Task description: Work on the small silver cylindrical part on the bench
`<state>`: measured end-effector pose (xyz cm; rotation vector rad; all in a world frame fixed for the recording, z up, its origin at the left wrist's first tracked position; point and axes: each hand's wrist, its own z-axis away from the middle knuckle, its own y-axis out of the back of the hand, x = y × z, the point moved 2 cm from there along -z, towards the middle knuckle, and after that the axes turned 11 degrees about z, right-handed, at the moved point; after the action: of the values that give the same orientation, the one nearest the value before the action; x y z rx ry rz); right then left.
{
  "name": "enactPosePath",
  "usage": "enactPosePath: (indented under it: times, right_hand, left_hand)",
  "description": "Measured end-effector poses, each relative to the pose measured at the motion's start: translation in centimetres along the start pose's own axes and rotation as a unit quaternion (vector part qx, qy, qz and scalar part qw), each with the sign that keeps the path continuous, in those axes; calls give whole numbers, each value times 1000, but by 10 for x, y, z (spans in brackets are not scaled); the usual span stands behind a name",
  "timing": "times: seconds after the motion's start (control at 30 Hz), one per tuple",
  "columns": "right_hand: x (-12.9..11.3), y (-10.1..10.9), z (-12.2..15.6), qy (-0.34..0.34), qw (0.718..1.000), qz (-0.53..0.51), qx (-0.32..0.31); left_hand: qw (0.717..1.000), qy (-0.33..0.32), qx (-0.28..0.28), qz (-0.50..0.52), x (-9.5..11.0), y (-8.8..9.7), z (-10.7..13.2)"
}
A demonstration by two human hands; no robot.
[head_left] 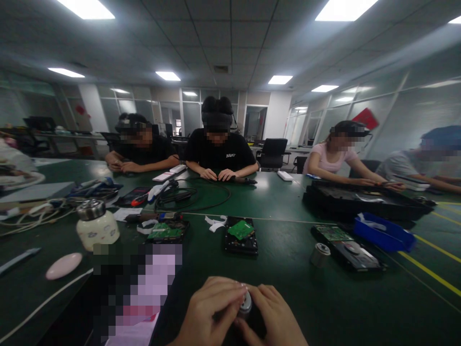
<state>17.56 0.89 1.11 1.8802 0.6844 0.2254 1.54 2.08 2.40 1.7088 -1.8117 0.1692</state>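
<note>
Close in front of me a small silver metal cylinder (245,303) is held between both hands, its round end facing up. My left hand (212,307) has its fingertips at the near top and left side of it. Curled round its right side is my right hand (272,315). The lower part of the cylinder is hidden by my fingers. A similar metal cylinder (320,255) stands on the green table (288,278) to the right. Beyond my hands lies a black hard drive (240,245) with a green circuit board (240,230) on it.
More hard drives lie at left (167,232) and right (355,252), beside a blue tray (383,234). A patterned jar (97,228), a pink oval object (64,266), a white cable (54,293) and a pixelated item (154,278) are on my left. Several people sit opposite with cables and a black tray (367,204).
</note>
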Motion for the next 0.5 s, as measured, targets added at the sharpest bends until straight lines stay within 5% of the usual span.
enactPosePath:
  times: [0.5]
  right_hand:
    - [4, -11, 2, 20, 998, 50, 31]
  left_hand:
    - [999, -35, -28, -5, -2, -3, 1]
